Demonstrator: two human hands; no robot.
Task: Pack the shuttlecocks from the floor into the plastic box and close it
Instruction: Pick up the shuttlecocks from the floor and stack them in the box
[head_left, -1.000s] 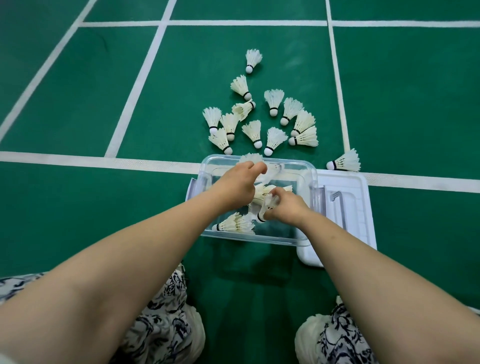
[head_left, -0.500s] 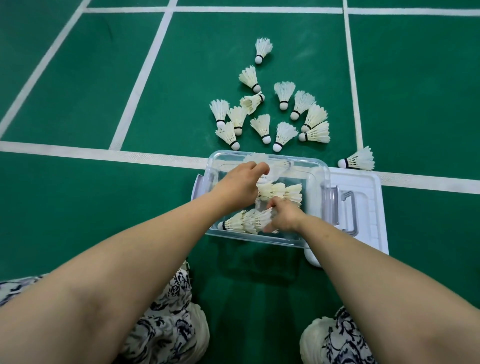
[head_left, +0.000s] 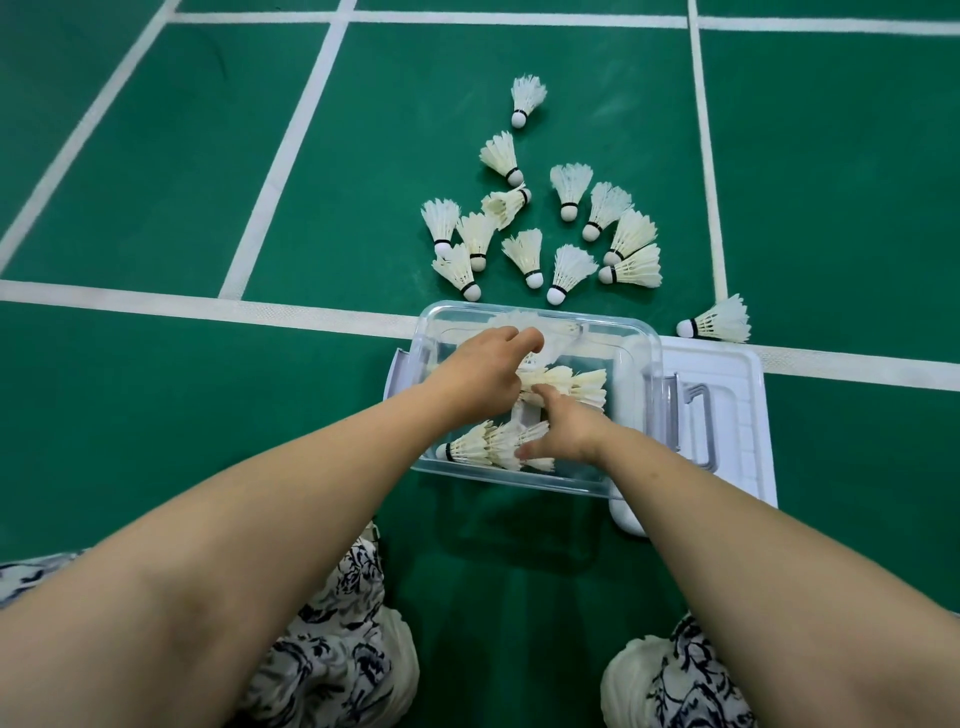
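Observation:
A clear plastic box (head_left: 631, 415) stands open on the green floor, holding several white shuttlecocks: a middle row (head_left: 576, 384) and a near row (head_left: 478, 447). My left hand (head_left: 480, 374) reaches over the box with its fingers curled around a blurred shuttlecock (head_left: 553, 340) near the far wall. My right hand (head_left: 566, 431) lies inside the box with fingers spread, resting on the near row and gripping nothing. Several more shuttlecocks (head_left: 535, 249) lie scattered on the floor just beyond the box. A single one (head_left: 719, 322) lies at the far right corner.
The box's white lid (head_left: 727, 374) lies flat on the floor against the box's right side, with grey latches between them. White court lines (head_left: 208, 306) cross the floor. My knees in patterned trousers (head_left: 332, 649) and white shoes are below the box.
My right hand laid its shuttlecock into the near row and opened its fingers over it. My left hand stayed over the far side of the box.

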